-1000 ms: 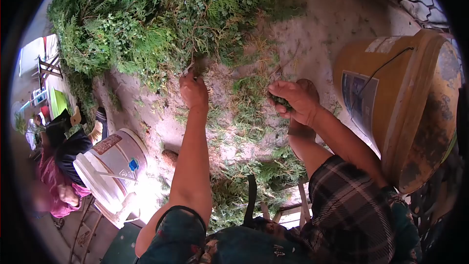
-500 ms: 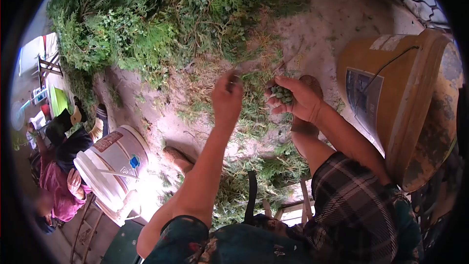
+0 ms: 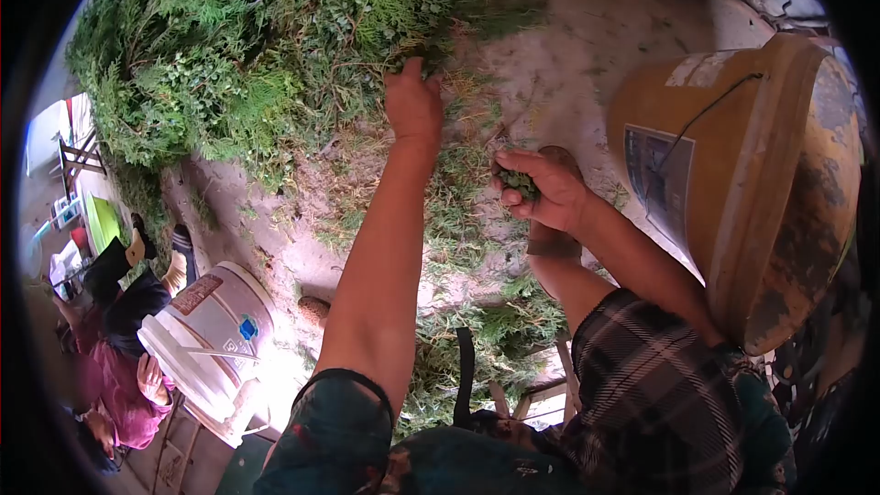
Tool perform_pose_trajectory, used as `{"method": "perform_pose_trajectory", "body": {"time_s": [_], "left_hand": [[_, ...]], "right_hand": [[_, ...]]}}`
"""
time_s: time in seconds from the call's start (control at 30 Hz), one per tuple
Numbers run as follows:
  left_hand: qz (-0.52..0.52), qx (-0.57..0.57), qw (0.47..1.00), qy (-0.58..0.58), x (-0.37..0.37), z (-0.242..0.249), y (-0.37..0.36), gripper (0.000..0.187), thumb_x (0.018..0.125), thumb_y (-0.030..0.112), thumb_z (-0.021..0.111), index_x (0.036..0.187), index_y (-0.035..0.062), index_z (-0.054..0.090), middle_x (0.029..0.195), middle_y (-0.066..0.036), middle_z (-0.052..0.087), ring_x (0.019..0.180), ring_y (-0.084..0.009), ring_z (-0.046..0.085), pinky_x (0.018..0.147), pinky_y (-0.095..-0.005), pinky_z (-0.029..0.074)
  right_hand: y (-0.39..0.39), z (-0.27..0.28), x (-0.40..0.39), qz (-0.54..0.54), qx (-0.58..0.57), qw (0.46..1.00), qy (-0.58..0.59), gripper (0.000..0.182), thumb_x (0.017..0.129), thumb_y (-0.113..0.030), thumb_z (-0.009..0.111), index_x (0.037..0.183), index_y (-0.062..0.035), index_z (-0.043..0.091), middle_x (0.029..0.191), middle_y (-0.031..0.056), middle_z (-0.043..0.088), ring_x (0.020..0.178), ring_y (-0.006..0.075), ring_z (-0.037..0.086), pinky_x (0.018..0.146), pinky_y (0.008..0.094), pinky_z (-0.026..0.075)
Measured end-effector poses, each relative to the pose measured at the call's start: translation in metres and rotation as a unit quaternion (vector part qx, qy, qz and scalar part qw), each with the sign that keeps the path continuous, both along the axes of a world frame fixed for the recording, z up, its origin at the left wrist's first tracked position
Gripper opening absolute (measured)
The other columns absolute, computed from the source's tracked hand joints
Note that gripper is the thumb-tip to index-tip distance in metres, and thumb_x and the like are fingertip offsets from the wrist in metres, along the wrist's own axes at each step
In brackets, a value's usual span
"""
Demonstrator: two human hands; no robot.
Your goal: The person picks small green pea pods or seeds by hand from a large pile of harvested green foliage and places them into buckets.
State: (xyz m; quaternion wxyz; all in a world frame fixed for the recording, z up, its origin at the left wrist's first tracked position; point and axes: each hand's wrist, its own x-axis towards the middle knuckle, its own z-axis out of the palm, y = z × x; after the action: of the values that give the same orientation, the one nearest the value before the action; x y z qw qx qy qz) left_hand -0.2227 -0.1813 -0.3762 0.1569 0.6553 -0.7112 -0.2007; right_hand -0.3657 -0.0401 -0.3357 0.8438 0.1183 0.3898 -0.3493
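Where the ground runs far and left, a heap of cut green branches [image 3: 247,46] covers it, feathery sprays with small pale berries all through. Loose trimmings [image 3: 467,220] lie scattered over the sandy ground [image 3: 596,46] between the heap and me.

At the right stands a big orange bucket [image 3: 761,192], stained and worn, with a thin wire handle and a bluish label on its side; the print on that label is too small for me to read. At the near left is a white bucket [image 3: 220,321] with a red-and-white label and a blue mark, equally unreadable from here. Past it, at the left edge, another person [image 3: 119,348] in a pink top sits low.

My left hand [image 3: 414,103] is stretched far out to the near edge of the heap, fingers curled down into the sprigs; whether they have closed on a stem I cannot tell, since the greenery hides the tips.

My right hand [image 3: 543,191] is drawn in closer, just left of the orange bucket, cupped half shut around a small clump of green berries [image 3: 519,181] that shows between thumb and fingers. The two hands are well apart.
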Motion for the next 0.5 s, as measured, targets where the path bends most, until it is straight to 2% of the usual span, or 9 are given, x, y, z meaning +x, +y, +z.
{"method": "perform_pose_trajectory", "body": {"time_s": [0.13, 0.23, 0.3, 0.33, 0.37, 0.4, 0.43, 0.47, 0.5], "left_hand": [[-0.017, 0.013, 0.999, 0.025, 0.013, -0.010, 0.001, 0.035, 0.072, 0.010, 0.068, 0.105, 0.0069, 0.059, 0.090, -0.025, 0.056, 0.080, -0.0393, 0.057, 0.070, -0.0428, 0.046], [-0.080, -0.028, 0.996, -0.017, 0.024, -0.016, 0.002, 0.034, 0.071, 0.008, 0.067, 0.104, 0.0073, 0.059, 0.093, -0.025, 0.056, 0.078, -0.0378, 0.057, 0.068, -0.0411, 0.047], [-0.082, 0.067, 0.993, 0.060, 0.029, -0.016, -0.003, 0.034, 0.073, 0.010, 0.065, 0.105, 0.0034, 0.058, 0.101, -0.023, 0.057, 0.081, -0.0343, 0.060, 0.065, -0.0393, 0.048], [-0.084, 0.068, 0.992, 0.059, 0.024, 0.001, -0.001, 0.034, 0.073, 0.010, 0.065, 0.105, 0.0034, 0.058, 0.101, -0.023, 0.057, 0.081, -0.0343, 0.060, 0.065, -0.0393, 0.048], [0.023, 0.207, 0.947, 0.245, 0.021, 0.019, 0.004, 0.032, 0.076, 0.007, 0.059, 0.107, 0.0000, 0.055, 0.102, -0.021, 0.057, 0.085, -0.0333, 0.060, 0.066, -0.0404, 0.050], [0.130, 0.331, 0.838, 0.413, 0.020, 0.034, 0.010, 0.031, 0.079, 0.005, 0.053, 0.108, -0.0033, 0.052, 0.103, -0.018, 0.057, 0.090, -0.0323, 0.060, 0.068, -0.0415, 0.053], [0.129, 0.332, 0.840, 0.410, 0.024, 0.038, 0.018, 0.031, 0.079, 0.005, 0.053, 0.108, -0.0033, 0.052, 0.103, -0.018, 0.057, 0.090, -0.0323, 0.060, 0.068, -0.0415, 0.053], [0.133, 0.373, 0.743, 0.540, 0.029, 0.041, 0.025, 0.030, 0.081, 0.005, 0.049, 0.110, -0.0047, 0.050, 0.104, -0.017, 0.057, 0.091, -0.0304, 0.060, 0.072, -0.0403, 0.053], [0.135, 0.403, 0.625, 0.655, 0.031, 0.047, 0.032, 0.030, 0.084, 0.006, 0.045, 0.111, -0.0061, 0.048, 0.104, -0.016, 0.056, 0.093, -0.0285, 0.059, 0.076, -0.0390, 0.054]], "right_hand": [[-0.003, 0.003, -0.001, -0.008, 0.005, 1.000, 0.028, 0.014, 0.086, -0.023, 0.059, 0.085, -0.0121, 0.050, 0.073, 0.0044, 0.055, 0.052, 0.0099, 0.048, 0.039, 0.0232, 0.036], [-0.002, 0.002, 0.000, -0.014, -0.005, 0.999, 0.038, 0.016, 0.086, -0.025, 0.059, 0.087, -0.0105, 0.052, 0.075, 0.0049, 0.055, 0.053, 0.0104, 0.049, 0.038, 0.0231, 0.035], [-0.001, 0.001, -0.001, -0.016, -0.011, 0.999, 0.032, 0.016, 0.086, -0.025, 0.059, 0.087, -0.0106, 0.052, 0.076, 0.0052, 0.056, 0.054, 0.0106, 0.049, 0.039, 0.0234, 0.036], [-0.001, 0.000, -0.001, -0.017, -0.019, 0.999, 0.026, 0.016, 0.086, -0.025, 0.059, 0.087, -0.0106, 0.053, 0.077, 0.0055, 0.057, 0.054, 0.0108, 0.050, 0.039, 0.0237, 0.037], [-0.001, -0.002, -0.001, -0.019, -0.018, 0.999, 0.025, 0.016, 0.086, -0.025, 0.059, 0.087, -0.0106, 0.053, 0.077, 0.0055, 0.057, 0.054, 0.0108, 0.050, 0.039, 0.0237, 0.037], [-0.001, -0.003, -0.001, -0.020, -0.018, 0.999, 0.032, 0.015, 0.086, -0.025, 0.058, 0.090, -0.0109, 0.053, 0.079, 0.0064, 0.058, 0.058, 0.0124, 0.052, 0.044, 0.0260, 0.042], [-0.002, -0.003, 0.000, -0.020, -0.018, 0.999, 0.040, 0.015, 0.086, -0.025, 0.058, 0.092, -0.0112, 0.054, 0.081, 0.0072, 0.059, 0.062, 0.0139, 0.055, 0.048, 0.0283, 0.047], [-0.004, -0.001, 0.001, -0.021, -0.018, 0.999, 0.039, 0.015, 0.086, -0.025, 0.058, 0.092, -0.0112, 0.054, 0.081, 0.0072, 0.059, 0.062, 0.0139, 0.055, 0.048, 0.0283, 0.047], [-0.008, 0.005, 0.002, -0.048, -0.029, 0.998, 0.028, 0.019, 0.088, -0.025, 0.055, 0.096, -0.0081, 0.054, 0.083, 0.0078, 0.060, 0.066, 0.0156, 0.059, 0.053, 0.0308, 0.051]]}}
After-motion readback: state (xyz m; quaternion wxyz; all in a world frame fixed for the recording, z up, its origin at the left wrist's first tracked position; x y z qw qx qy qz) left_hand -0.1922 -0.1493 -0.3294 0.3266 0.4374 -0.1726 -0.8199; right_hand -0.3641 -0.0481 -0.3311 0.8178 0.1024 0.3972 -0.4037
